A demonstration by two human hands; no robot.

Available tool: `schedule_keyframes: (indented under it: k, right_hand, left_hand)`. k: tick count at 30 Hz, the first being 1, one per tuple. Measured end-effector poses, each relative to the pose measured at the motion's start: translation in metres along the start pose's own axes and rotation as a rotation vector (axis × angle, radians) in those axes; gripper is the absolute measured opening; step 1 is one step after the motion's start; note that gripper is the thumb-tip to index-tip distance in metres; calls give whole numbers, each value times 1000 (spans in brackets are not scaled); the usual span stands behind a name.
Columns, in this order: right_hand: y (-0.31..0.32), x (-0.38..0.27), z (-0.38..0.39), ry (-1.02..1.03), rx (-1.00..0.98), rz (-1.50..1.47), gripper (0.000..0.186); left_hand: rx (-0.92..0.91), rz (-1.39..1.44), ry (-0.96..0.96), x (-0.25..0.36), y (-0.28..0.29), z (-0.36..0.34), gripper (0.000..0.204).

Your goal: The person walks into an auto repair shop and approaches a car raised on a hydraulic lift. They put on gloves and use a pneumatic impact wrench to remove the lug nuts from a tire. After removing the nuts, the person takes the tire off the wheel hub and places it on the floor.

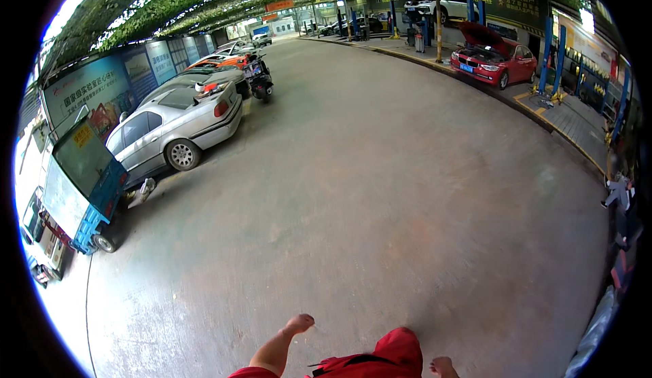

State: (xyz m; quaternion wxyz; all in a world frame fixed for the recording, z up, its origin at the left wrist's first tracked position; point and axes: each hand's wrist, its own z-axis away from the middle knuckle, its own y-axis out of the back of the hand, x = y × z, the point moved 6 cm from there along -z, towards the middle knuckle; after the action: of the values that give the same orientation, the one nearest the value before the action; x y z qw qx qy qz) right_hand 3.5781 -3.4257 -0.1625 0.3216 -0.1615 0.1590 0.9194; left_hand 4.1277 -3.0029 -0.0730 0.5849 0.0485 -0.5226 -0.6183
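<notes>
My left hand is swung forward over the concrete floor, its fingers curled closed with nothing showing in them. Lower down, by the bottom edge, my right hand hangs beside my body; its fingers look curled in too, and no object shows there. Neither hand touches anything around it. A red garment covers my body between the two hands.
On the left are a blue cargo tricycle, a silver sedan, more parked cars and a motorcycle. At right, a red car with its hood raised stands near blue lift posts. A person is at the far right edge.
</notes>
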Motion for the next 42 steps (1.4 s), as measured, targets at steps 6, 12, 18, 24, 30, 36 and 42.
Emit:
schedule_keyframes:
  k: [6,12,18,24,30,36,42]
  right_hand:
    - [20,-143,-59,-194,15,87,23]
    - [-5,-465,-244,81,-195,1107,30]
    - [-76,-932,-304,595,-236,128,20]
    - [-135,-1241,-326,905,-398,9,21]
    - [-4,-1256,-577,549,-249,670,19]
    - [179,-1224,-627,243,-113,1271,27]
    - [194,-1408,-664,-161,82,210,30]
  left_hand:
    - [232,225,341,45,90,-197,36]
    - [-546,-613,-333,133,2,-296,33]
    - [-385,106,168,226,23,-459,32]
    - [-394,151,195,305,73,-707,32]
    - [-438,-457,-283,430,205,-1020,31]
    - [-153,-161,22,533,381,-1310,34]
    - [54,54,-20,688,457,-1548,43]
